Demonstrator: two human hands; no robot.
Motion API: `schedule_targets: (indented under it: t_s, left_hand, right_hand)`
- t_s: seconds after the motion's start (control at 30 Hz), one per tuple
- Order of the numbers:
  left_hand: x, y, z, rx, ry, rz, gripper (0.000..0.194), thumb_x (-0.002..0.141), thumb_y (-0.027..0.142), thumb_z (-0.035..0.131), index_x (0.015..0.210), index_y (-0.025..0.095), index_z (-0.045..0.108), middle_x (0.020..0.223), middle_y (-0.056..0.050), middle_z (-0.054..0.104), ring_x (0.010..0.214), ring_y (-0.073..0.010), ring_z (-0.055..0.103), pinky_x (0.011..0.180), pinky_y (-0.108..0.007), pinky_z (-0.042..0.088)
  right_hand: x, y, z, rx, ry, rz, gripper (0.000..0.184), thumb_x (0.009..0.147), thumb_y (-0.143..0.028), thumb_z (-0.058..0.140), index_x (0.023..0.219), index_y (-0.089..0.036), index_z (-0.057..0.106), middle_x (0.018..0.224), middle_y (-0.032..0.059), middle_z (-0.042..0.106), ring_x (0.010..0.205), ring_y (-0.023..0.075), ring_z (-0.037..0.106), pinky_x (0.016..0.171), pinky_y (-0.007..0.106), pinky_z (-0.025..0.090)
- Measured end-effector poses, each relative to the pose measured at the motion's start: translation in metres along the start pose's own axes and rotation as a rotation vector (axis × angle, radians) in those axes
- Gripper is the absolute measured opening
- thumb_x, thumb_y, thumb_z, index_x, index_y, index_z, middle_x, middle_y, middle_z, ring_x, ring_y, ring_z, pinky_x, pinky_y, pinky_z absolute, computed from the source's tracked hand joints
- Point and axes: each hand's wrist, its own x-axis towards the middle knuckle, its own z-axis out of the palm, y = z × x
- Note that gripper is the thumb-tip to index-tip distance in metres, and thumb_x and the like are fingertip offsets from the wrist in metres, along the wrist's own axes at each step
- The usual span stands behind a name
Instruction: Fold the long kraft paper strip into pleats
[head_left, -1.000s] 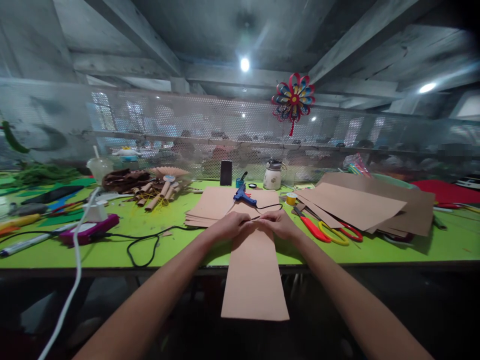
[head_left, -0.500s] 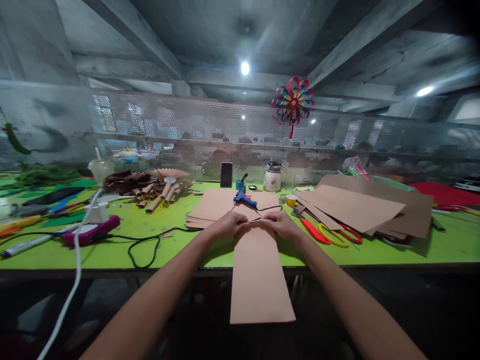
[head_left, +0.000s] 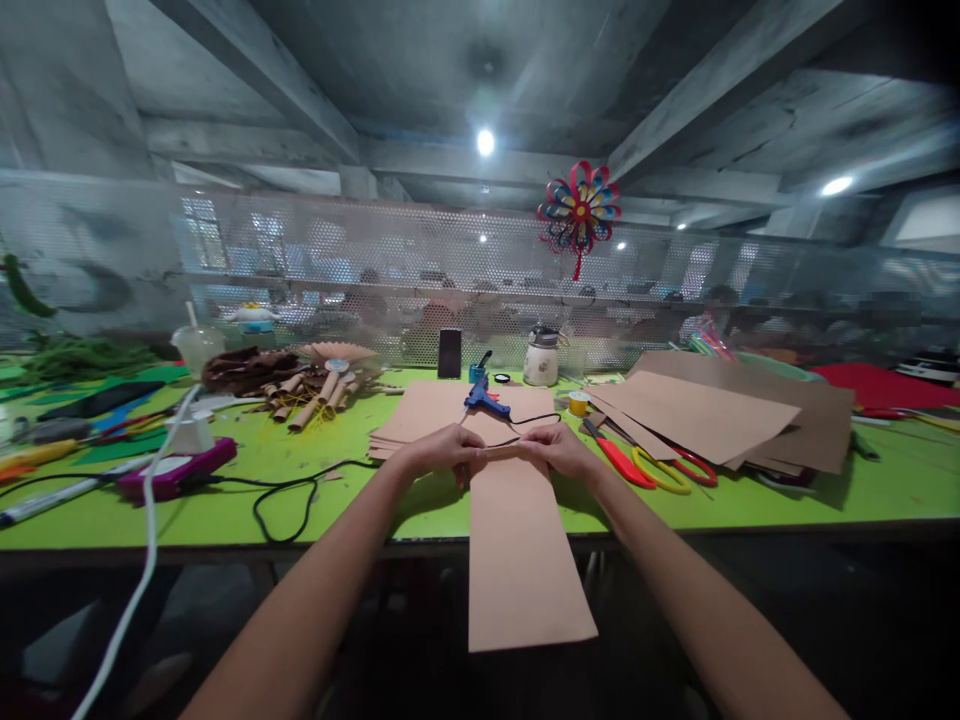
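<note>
A long strip of brown kraft paper (head_left: 521, 555) hangs over the table's front edge toward me. My left hand (head_left: 451, 449) pinches its far end at the left corner, fingers closed. At the right corner my right hand (head_left: 556, 447) pinches the same end. Between the hands that end looks like a narrow folded edge. Just beyond them a blue glue gun (head_left: 487, 398) rests on a stack of brown paper sheets (head_left: 420, 408), its black cord running to the right behind my right hand.
Scissors with yellow and red handles (head_left: 660, 482) and a red-handled cutter (head_left: 626, 462) lie right, beside large brown sheets (head_left: 705, 410). Left are a purple power strip (head_left: 178, 470) with cables and rolled paper tubes (head_left: 311, 402). A phone (head_left: 450, 354) and white bottle (head_left: 541, 360) stand behind.
The paper's far end has turned up slightly between my fingers, showing a lighter folded edge. The strip's near end has shifted a little right. The camera view has moved slightly.
</note>
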Motion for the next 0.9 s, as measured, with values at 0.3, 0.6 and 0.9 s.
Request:
schedule_targets:
  t_s: [0.3, 0.6, 0.9]
  left_hand:
    - [-0.0076, 0.0076, -0.0043, -0.129, -0.046, -0.064, 0.036, 0.075, 0.047, 0.063, 0.079, 0.011, 0.068, 0.069, -0.005, 0.065, 0.055, -0.0134, 0.060, 0.054, -0.024, 0.050]
    - [-0.0040, 0.0071, -0.0047, -0.050, 0.039, -0.122, 0.025, 0.068, 0.035, 0.069, 0.068, 0.010, 0.068, 0.055, -0.002, 0.062, 0.052, -0.0123, 0.058, 0.051, -0.021, 0.044]
    - [0.0014, 0.0039, 0.0016, 0.145, 0.166, -0.103, 0.026, 0.073, 0.034, 0.057, 0.071, 0.011, 0.067, 0.053, -0.003, 0.063, 0.045, -0.0114, 0.053, 0.047, -0.021, 0.037]
  right_hand:
    - [0.0008, 0.0051, -0.0012, 0.080, -0.016, 0.000, 0.036, 0.072, -0.042, 0.065, 0.083, -0.008, 0.073, 0.068, 0.0037, 0.064, 0.059, 0.0117, 0.050, 0.056, 0.022, 0.036]
    - [-0.0007, 0.0014, -0.0001, 0.058, -0.027, 0.005, 0.040, 0.072, -0.046, 0.065, 0.081, -0.008, 0.072, 0.065, 0.0037, 0.061, 0.058, 0.0112, 0.048, 0.054, 0.023, 0.035]
    - [0.0020, 0.0067, -0.0020, -0.030, -0.052, -0.025, 0.034, 0.077, -0.040, 0.061, 0.083, -0.009, 0.071, 0.065, 0.0027, 0.058, 0.058, 0.0103, 0.045, 0.054, 0.022, 0.035]
